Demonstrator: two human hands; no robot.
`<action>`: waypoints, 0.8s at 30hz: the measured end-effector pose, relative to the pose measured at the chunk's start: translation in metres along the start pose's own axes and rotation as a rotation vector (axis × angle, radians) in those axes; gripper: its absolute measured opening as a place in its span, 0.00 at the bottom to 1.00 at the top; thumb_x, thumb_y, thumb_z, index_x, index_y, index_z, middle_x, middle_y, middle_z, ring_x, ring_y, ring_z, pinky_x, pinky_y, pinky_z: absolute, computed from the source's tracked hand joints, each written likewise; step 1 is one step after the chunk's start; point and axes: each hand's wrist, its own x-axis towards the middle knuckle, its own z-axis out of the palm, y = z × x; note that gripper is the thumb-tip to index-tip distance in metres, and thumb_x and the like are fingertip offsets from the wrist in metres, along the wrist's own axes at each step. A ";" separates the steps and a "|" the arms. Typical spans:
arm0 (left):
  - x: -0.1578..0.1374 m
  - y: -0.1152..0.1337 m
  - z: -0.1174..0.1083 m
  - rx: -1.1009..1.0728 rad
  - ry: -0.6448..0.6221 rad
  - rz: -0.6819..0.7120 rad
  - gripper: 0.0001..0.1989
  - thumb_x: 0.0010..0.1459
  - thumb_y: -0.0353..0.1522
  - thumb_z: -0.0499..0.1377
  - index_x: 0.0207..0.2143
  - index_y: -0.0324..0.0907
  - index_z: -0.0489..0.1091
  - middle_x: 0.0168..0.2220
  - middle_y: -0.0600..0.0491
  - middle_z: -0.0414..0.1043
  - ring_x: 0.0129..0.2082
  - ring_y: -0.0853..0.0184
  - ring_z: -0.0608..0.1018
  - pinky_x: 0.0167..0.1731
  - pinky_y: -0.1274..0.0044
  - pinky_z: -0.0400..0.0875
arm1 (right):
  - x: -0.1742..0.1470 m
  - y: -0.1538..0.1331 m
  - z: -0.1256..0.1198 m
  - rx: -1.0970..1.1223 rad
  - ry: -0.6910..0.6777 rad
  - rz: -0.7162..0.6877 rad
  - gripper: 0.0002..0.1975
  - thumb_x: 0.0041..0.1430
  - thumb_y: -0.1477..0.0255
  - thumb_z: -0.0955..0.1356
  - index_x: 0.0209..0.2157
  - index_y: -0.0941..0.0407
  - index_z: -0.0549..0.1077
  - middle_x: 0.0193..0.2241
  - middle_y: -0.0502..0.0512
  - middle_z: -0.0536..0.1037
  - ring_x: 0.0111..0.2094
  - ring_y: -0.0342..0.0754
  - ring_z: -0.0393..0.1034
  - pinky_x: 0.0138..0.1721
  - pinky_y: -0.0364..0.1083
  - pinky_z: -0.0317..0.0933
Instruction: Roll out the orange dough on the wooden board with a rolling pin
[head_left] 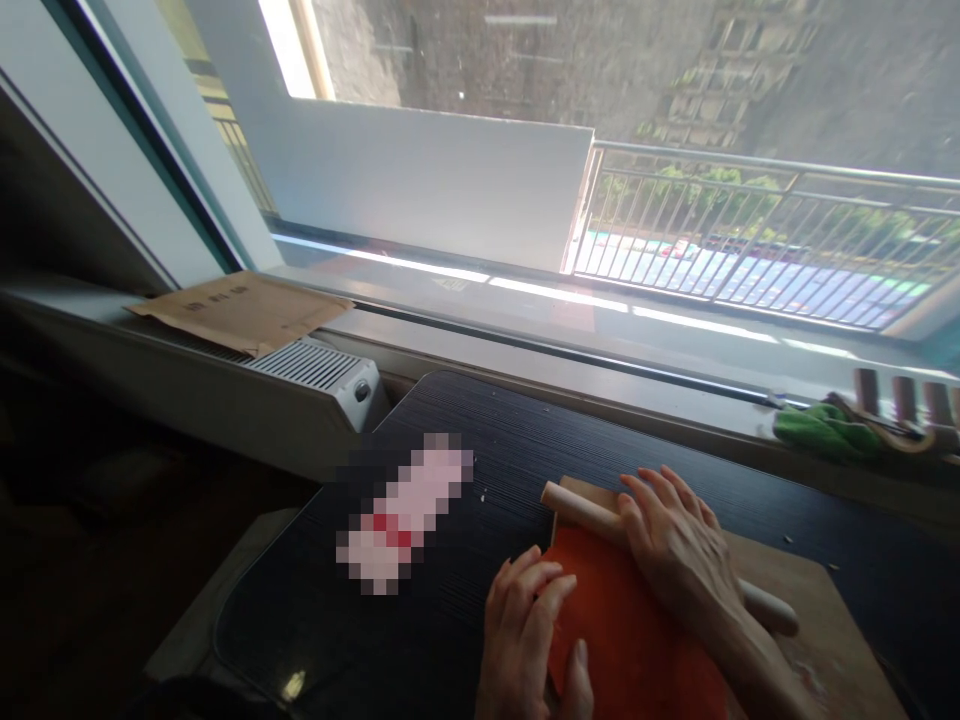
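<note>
A pale wooden rolling pin (765, 606) lies slantwise across a brown board (814, 600) at the lower right. My right hand (679, 555) rests over the middle of the pin, its fingers stretched past the far side. Below the pin, a flat orange sheet (626, 625) covers part of the board; I cannot tell its material. At the left edge of this sheet is my left hand (525, 630), open, with bent fingers apart from the thumb. Nothing shows in its grasp. The near end of the sheet runs out of view.
A dark table (420, 640) carries the board and a blurred-out pink item (420, 490). Behind it runs a windowsill (525, 365) with a green cloth (825, 430) at right. A brown envelope (244, 308) lies on a white radiator (337, 385).
</note>
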 end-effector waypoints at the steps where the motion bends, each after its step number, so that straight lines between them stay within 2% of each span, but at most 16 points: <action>1: -0.001 -0.001 0.001 0.012 -0.001 0.014 0.20 0.56 0.28 0.50 0.52 0.44 0.64 0.46 0.45 0.71 0.54 0.54 0.69 0.49 0.58 0.70 | 0.002 0.001 0.001 0.000 -0.003 0.001 0.22 0.64 0.63 0.53 0.49 0.54 0.72 0.52 0.56 0.71 0.60 0.55 0.55 0.55 0.55 0.54; 6: -0.001 0.004 -0.002 0.030 -0.008 0.009 0.21 0.56 0.28 0.51 0.52 0.43 0.64 0.47 0.44 0.70 0.54 0.54 0.69 0.50 0.58 0.69 | 0.001 0.001 0.003 0.006 0.027 -0.006 0.22 0.63 0.63 0.54 0.48 0.53 0.73 0.52 0.56 0.71 0.60 0.55 0.54 0.55 0.55 0.53; 10: 0.025 0.002 -0.024 0.120 -0.106 0.047 0.23 0.55 0.27 0.53 0.55 0.43 0.63 0.51 0.45 0.69 0.57 0.54 0.67 0.53 0.58 0.67 | 0.000 0.000 0.003 0.006 0.029 0.008 0.22 0.63 0.63 0.54 0.48 0.54 0.72 0.52 0.56 0.71 0.60 0.55 0.54 0.55 0.55 0.53; 14: 0.079 -0.033 -0.055 0.379 -0.152 -0.083 0.20 0.58 0.28 0.52 0.53 0.44 0.67 0.55 0.45 0.67 0.59 0.53 0.64 0.56 0.54 0.60 | 0.000 -0.001 0.002 0.001 0.031 0.013 0.23 0.64 0.63 0.53 0.48 0.54 0.72 0.52 0.56 0.71 0.60 0.55 0.54 0.55 0.55 0.52; 18: 0.123 -0.080 -0.075 0.660 -0.256 -0.193 0.22 0.56 0.24 0.46 0.49 0.42 0.72 0.54 0.40 0.68 0.59 0.46 0.62 0.51 0.45 0.57 | 0.000 -0.001 0.004 0.008 0.033 0.014 0.23 0.64 0.63 0.53 0.49 0.54 0.72 0.52 0.57 0.71 0.60 0.55 0.54 0.55 0.55 0.52; 21: 0.137 -0.100 -0.075 0.709 -0.315 -0.174 0.24 0.53 0.22 0.46 0.47 0.44 0.74 0.54 0.40 0.69 0.59 0.47 0.63 0.51 0.44 0.56 | 0.001 -0.001 0.005 0.013 0.022 0.022 0.23 0.64 0.63 0.54 0.49 0.54 0.72 0.53 0.57 0.70 0.60 0.56 0.54 0.55 0.55 0.52; 24: 0.139 -0.107 -0.073 0.681 -0.326 -0.130 0.23 0.52 0.22 0.47 0.43 0.47 0.76 0.52 0.43 0.70 0.58 0.48 0.63 0.52 0.43 0.53 | 0.001 -0.001 0.004 0.013 0.014 0.032 0.22 0.64 0.63 0.54 0.49 0.54 0.72 0.53 0.57 0.70 0.60 0.56 0.54 0.56 0.56 0.52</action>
